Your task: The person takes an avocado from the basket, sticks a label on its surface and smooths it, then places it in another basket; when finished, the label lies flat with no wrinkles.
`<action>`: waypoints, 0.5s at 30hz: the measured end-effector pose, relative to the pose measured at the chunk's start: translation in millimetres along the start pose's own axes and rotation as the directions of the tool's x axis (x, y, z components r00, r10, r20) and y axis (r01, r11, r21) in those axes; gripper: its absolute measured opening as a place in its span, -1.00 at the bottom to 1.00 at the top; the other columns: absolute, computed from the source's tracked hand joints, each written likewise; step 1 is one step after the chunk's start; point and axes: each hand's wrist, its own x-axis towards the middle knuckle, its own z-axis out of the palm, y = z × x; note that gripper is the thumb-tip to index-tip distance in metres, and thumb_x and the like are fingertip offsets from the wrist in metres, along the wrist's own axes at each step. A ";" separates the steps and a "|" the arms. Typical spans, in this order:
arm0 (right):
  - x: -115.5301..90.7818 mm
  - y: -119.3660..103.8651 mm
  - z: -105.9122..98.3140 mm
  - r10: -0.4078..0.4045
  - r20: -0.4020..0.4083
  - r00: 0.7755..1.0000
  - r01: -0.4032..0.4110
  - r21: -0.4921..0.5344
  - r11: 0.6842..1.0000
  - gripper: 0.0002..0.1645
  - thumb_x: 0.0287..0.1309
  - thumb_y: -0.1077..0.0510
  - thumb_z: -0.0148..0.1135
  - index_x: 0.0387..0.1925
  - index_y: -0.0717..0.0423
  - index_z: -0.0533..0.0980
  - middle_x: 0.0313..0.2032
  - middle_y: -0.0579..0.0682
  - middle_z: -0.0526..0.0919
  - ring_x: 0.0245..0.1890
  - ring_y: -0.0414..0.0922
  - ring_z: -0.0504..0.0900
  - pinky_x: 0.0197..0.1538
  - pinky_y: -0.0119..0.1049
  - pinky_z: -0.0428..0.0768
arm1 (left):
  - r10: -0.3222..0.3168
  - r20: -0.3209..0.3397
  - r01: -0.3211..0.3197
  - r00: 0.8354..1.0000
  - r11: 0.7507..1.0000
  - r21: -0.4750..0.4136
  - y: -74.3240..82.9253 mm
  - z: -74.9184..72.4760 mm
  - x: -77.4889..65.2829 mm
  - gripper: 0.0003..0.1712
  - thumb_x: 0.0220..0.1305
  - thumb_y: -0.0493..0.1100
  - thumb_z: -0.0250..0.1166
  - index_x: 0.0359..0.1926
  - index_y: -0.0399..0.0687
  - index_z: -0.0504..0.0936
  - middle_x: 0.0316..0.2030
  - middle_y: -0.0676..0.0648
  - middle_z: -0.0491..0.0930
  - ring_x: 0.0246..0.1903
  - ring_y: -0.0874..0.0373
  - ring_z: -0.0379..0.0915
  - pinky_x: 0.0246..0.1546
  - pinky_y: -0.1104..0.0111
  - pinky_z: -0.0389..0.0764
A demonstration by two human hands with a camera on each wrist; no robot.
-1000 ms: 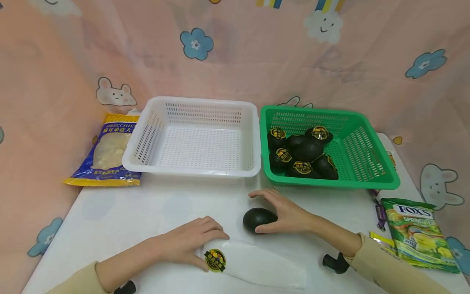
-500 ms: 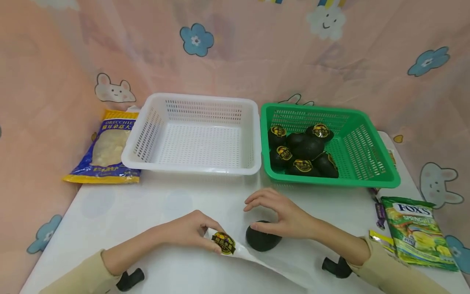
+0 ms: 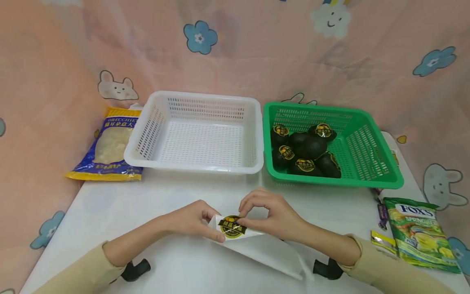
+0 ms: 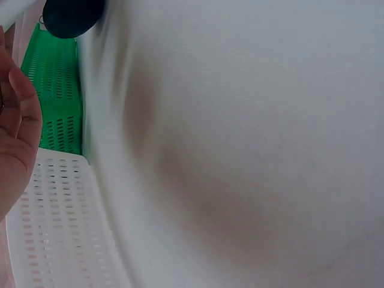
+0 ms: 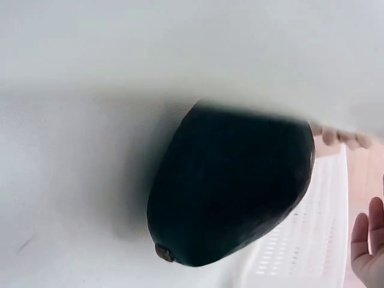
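Observation:
My left hand [image 3: 192, 220] grips the left end of a white strip of sticker backing [image 3: 264, 251], thumb in front and fingers behind. A round black-and-gold sticker [image 3: 232, 227] faces up on that end. The thumb and forefinger of my right hand [image 3: 269, 214] pinch the sticker's right edge. A dark avocado [image 5: 231, 186], its stem end showing, lies on the table in the right wrist view; in the head view the strip and right hand hide nearly all of it. The left wrist view catches the avocado [image 4: 72, 15] at its top edge.
Behind the hands stand a white basket [image 3: 193, 168] and a green basket [image 3: 367, 179] with several avocados [image 3: 310, 147], most bearing stickers. An orecchiette bag [image 3: 114, 147] leans at left. A Fox's candy bag [image 3: 420, 234] and small wrapped sweets [image 3: 382, 216] lie at right.
My left hand has lifted the strip off the table and brought it rightward, over the avocado. My right hand has left the avocado and come to the sticker's edge.

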 end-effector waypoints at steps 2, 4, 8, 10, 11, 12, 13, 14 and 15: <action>0.4 0.1 1.4 -0.010 -0.021 1.000 0.011 0.029 1.000 -0.85 0.04 0.21 0.48 -0.36 -0.06 0.65 -0.26 -0.20 0.67 -0.14 -0.19 0.55 -0.08 -0.21 0.55 | -0.006 0.007 0.006 1.000 1.000 0.003 1.3 -2.2 -2.7 -0.81 0.13 -0.12 0.47 -0.23 -0.07 0.77 -0.30 0.12 0.73 -0.38 0.34 0.47 -0.33 0.47 0.49; 0.3 -0.2 1.9 0.026 -0.032 0.999 -0.023 0.092 0.996 -0.88 0.10 0.24 0.42 -0.33 -0.02 0.63 -0.25 -0.15 0.66 -0.15 -0.17 0.55 -0.09 -0.23 0.55 | 0.015 0.001 -0.016 1.000 1.000 0.006 1.9 -5.5 -6.2 -0.83 0.15 -0.12 0.45 -0.24 -0.06 0.77 -0.30 0.13 0.72 -0.35 0.33 0.49 -0.27 0.45 0.51; 1.8 -5.2 -4.9 0.227 -0.051 0.973 -0.203 0.289 0.935 -0.93 0.25 0.25 0.27 -0.23 0.13 0.57 -0.19 0.00 0.63 -0.15 -0.08 0.57 -0.07 -0.25 0.59 | 0.118 -0.015 -0.118 0.993 0.993 0.025 -0.1 -16.2 -16.7 -0.91 0.23 -0.23 0.36 -0.28 -0.10 0.77 -0.33 0.10 0.68 -0.31 0.28 0.48 -0.23 0.41 0.51; 2.6 -7.4 -12.4 0.348 -0.059 0.936 -0.303 0.370 0.878 -0.88 0.30 0.22 0.22 -0.19 0.21 0.53 -0.16 0.07 0.61 -0.13 -0.02 0.57 -0.04 -0.26 0.59 | 0.178 -0.031 -0.176 0.984 0.983 0.059 -4.6 -23.8 -24.8 -0.84 0.23 -0.35 0.30 -0.24 -0.12 0.78 -0.30 0.07 0.69 -0.25 0.23 0.52 -0.18 0.37 0.54; 2.3 -7.5 -16.7 0.392 -0.060 0.918 -0.339 0.392 0.855 -0.86 0.32 0.21 0.20 -0.17 0.23 0.52 -0.15 0.09 0.60 -0.13 0.01 0.57 -0.03 -0.25 0.59 | 0.202 -0.045 -0.198 0.978 0.977 0.083 -7.9 -27.8 -29.3 -0.79 0.22 -0.40 0.28 -0.21 -0.10 0.78 -0.26 0.07 0.70 -0.21 0.21 0.53 -0.15 0.36 0.54; 1.4 -7.0 -21.2 0.431 -0.048 0.901 -0.377 0.406 0.833 -0.83 0.33 0.19 0.19 -0.16 0.24 0.50 -0.14 0.10 0.59 -0.12 0.03 0.56 -0.01 -0.21 0.59 | 0.228 -0.063 -0.219 0.971 0.967 0.129 -11.9 -32.0 -34.1 -0.70 0.19 -0.46 0.24 -0.16 -0.09 0.78 -0.23 0.07 0.69 -0.17 0.19 0.53 -0.15 0.36 0.54; -0.5 -5.4 -25.4 0.465 -0.028 0.885 -0.417 0.400 0.816 -0.82 0.34 0.18 0.18 -0.15 0.24 0.50 -0.13 0.10 0.58 -0.11 0.05 0.56 0.01 -0.17 0.58 | 0.258 -0.077 -0.239 0.963 0.951 0.193 -16.6 -36.1 -39.1 -0.63 0.18 -0.50 0.21 -0.10 -0.08 0.76 -0.14 0.05 0.69 -0.11 0.17 0.54 -0.10 0.34 0.54; -3.3 -2.1 -29.1 0.482 -0.006 0.876 -0.446 0.369 0.815 -0.81 0.34 0.16 0.18 -0.15 0.23 0.50 -0.12 0.09 0.58 -0.09 0.05 0.55 0.02 -0.16 0.58 | 0.281 -0.091 -0.245 0.955 0.926 0.286 -21.3 -39.9 -44.1 -0.57 0.19 -0.51 0.19 -0.04 -0.04 0.75 -0.09 0.06 0.68 -0.06 0.16 0.52 -0.07 0.34 0.53; -6.8 2.3 -32.1 0.483 0.024 0.875 -0.463 0.329 0.823 -0.81 0.33 0.15 0.20 -0.15 0.21 0.49 -0.12 0.08 0.58 -0.08 0.06 0.54 0.02 -0.15 0.58 | 0.288 -0.100 -0.233 0.952 0.898 0.373 -25.3 -43.3 -49.1 -0.54 0.20 -0.51 0.19 0.00 -0.01 0.73 -0.05 0.06 0.66 -0.03 0.15 0.49 -0.06 0.32 0.52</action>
